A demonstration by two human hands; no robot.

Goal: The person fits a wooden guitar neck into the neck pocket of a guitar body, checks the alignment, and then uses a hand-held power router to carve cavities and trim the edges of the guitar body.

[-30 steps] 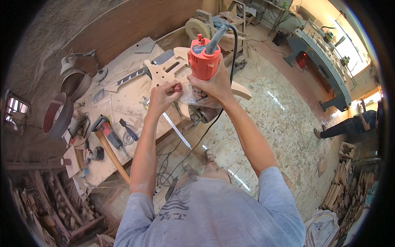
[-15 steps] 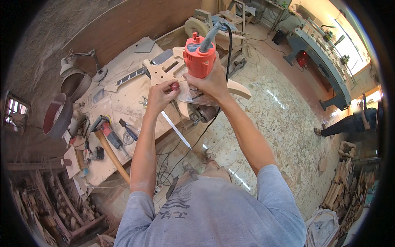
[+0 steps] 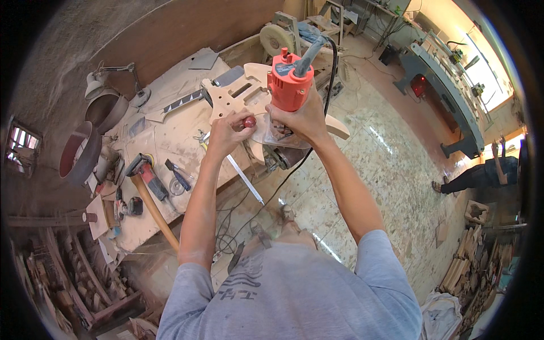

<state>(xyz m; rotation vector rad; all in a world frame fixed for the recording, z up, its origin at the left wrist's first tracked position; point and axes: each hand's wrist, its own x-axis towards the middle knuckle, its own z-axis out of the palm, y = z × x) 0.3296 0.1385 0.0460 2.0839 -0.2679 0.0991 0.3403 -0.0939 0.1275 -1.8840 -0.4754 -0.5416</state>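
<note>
A red handheld router (image 3: pixel 290 90) stands upright on a pale wooden guitar body (image 3: pixel 231 97), which has cut pockets and drilled holes. My right hand (image 3: pixel 303 120) is wrapped around the lower part of the router's housing. At the left side of its clear base plate (image 3: pixel 279 136), my left hand (image 3: pixel 226 135) is closed on a round dark red knob (image 3: pixel 249 122). The base plate lies over the part of the body nearest me. The router's bit and the cut beneath it cannot be made out.
A black cable (image 3: pixel 332 73) runs from the router's top. On the dusty workbench (image 3: pixel 141 226) lie a guitar neck (image 3: pixel 182 102), a red power tool (image 3: pixel 151 180) and a desk lamp (image 3: pixel 141 95). A metal bar (image 3: pixel 243 178) juts over the bench edge. Another person (image 3: pixel 484 174) stands far right, near a long machine (image 3: pixel 447 96).
The router has shifted slightly to the right over the guitar body, with both hands keeping their hold. The whole view has also shifted a little.
</note>
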